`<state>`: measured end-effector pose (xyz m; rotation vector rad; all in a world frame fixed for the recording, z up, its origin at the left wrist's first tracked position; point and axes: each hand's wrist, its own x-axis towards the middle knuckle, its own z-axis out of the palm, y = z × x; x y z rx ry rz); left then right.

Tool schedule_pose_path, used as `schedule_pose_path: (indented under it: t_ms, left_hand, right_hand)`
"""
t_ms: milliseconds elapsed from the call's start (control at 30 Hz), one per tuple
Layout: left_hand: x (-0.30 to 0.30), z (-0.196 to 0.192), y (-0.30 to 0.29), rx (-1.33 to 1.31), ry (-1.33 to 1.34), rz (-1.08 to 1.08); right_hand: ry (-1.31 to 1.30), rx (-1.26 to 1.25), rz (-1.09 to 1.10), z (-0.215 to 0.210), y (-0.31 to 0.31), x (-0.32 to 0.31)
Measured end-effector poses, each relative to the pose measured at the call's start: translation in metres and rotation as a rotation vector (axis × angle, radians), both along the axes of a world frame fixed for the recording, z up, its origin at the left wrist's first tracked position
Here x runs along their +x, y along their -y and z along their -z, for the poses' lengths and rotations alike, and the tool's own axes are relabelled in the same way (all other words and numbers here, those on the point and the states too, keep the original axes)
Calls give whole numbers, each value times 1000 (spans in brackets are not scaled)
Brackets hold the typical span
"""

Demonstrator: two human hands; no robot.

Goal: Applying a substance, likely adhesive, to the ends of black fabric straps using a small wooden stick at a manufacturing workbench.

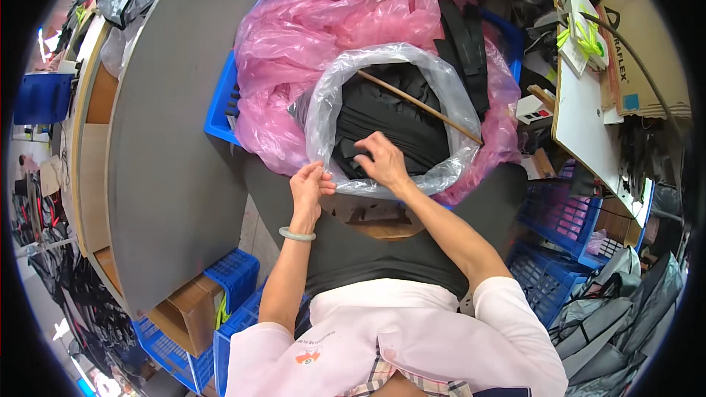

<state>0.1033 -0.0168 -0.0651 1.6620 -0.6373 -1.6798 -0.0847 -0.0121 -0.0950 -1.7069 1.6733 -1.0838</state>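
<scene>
A clear plastic bag (325, 103) stands in front of me with its rim folded outward, holding dark folded fabric (397, 121). Across its mouth lies a thin wooden stick (421, 106), its lower right end resting on the rim. At the near left rim, my left hand (309, 187) has its fingers closed on the bag's edge. My right hand (384, 163) reaches over the near side of the bag, just above the fabric. Its fingers are bent, with a gap between thumb and forefinger and nothing visible in them.
Pink plastic sheeting (294, 37) surrounds the bag inside a blue crate (220, 106). Black strips (471, 59) hang over the sheeting. A grey curved tabletop (173, 132) stands at left, a cluttered white table (588, 121) at right. Blue baskets (548, 276) and grey bags (610, 309) sit lower right.
</scene>
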Motion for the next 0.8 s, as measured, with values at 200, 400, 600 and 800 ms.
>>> schedule_pose_path:
  t_ms: [200,400,600,800]
  left_hand:
    - [-14,-13,-5,-2,-30,37]
    - [-33,-81,-14,49,-423,99]
    - [-59,-109,-19,-42,-537,51]
    - [-62,-104,-25,101,-690,-81]
  right_hand:
    - [150,151,95,2,-7,17]
    - [1045,552,5,-84,-26,-20]
    - [1319,392,-156,-118,-56,-47]
    - [1553,332,-118,-115,-63,-39]
